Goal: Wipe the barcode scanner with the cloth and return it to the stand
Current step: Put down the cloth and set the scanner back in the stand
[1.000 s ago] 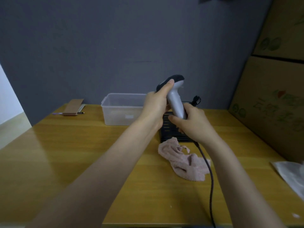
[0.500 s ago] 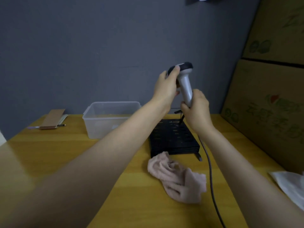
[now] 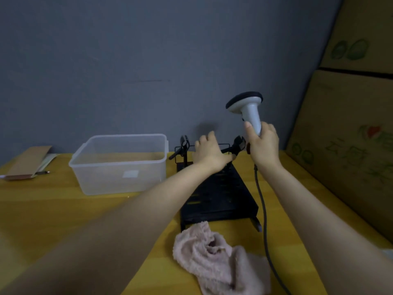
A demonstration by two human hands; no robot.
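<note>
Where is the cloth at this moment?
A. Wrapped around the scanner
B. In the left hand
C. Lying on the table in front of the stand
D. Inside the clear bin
C: the cloth lies crumpled on the table just in front of the stand, touched by neither hand, while the right hand holds the scanner up.

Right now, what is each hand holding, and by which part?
The right hand grips the barcode scanner by the lower handle. The left hand reaches over the stand; any grip cannot be told.
</note>
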